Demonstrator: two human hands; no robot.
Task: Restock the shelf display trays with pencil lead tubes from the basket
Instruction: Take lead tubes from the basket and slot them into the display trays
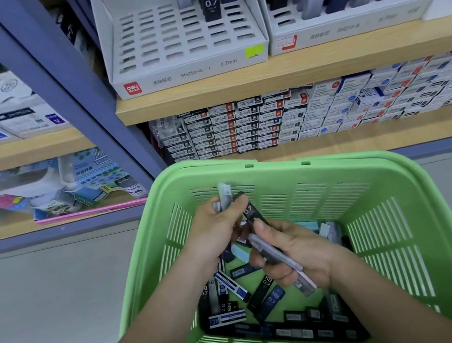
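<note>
Hands hovered above a green plastic basket (276,164): left hand (218,227) clutched grey and black lead tubes (226,197), right hand (297,254) gripped a clear tube (272,250) (crowded grips might drop some).

I see both hands over the green basket (387,235). The left hand (213,231) grips a grey tube (225,197), with a black tube (250,211) just beside it. The right hand (297,251) curls round a pale tube (277,254). Loose tubes (268,296) litter the basket floor. Above, a white tray (190,68) holds three tubes at its back.
</note>
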